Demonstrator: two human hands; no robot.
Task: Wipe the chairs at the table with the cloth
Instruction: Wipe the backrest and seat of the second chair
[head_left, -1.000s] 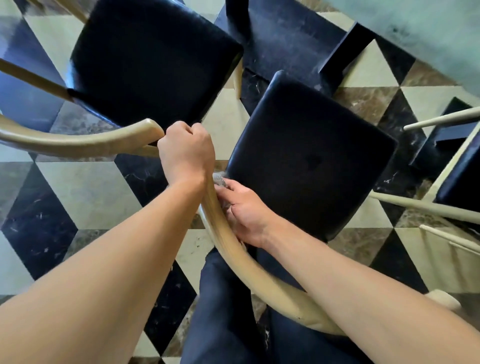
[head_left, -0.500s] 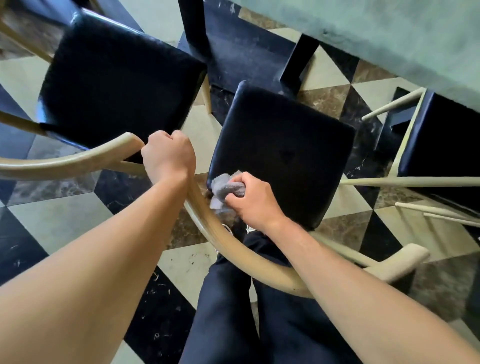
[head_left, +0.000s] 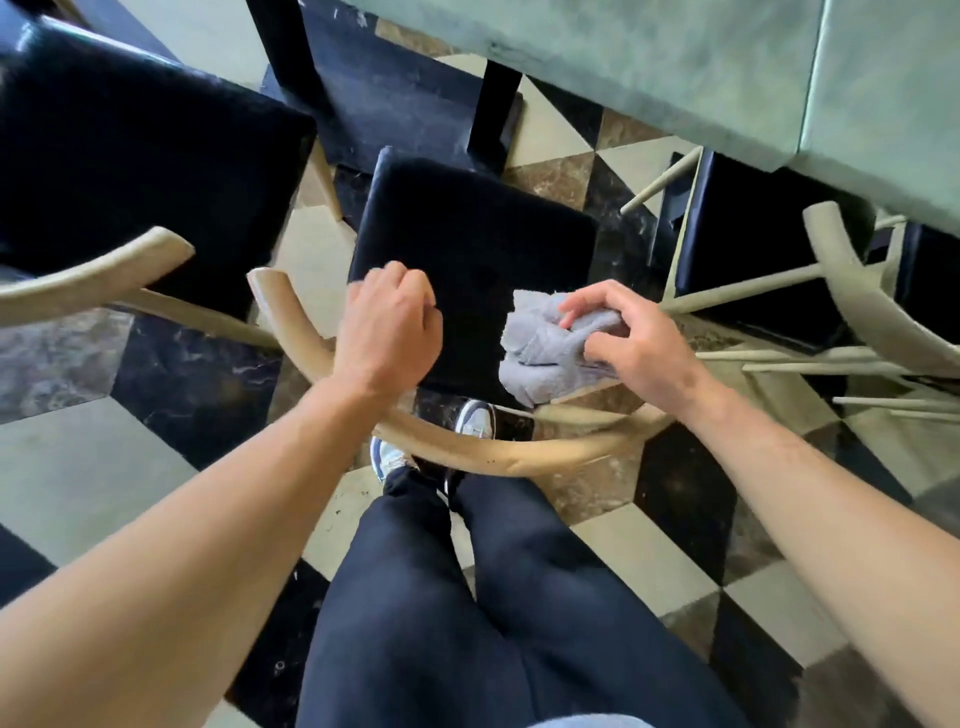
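Cloth (head_left: 550, 345) bunched in right hand (head_left: 634, 340); left hand (head_left: 387, 325) fisted, palm side hidden.

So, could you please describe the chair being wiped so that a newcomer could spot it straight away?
Start at the pale green table; three black-seated chairs stand along its near edge. Take the middle black-cushioned chair with the curved tan wooden backrest. Only this one has the crumpled grey cloth over its seat, held in the right hand.

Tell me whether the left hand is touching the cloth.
Apart. The head view shows dark seat between the left hand and the grey cloth, held by the right hand.
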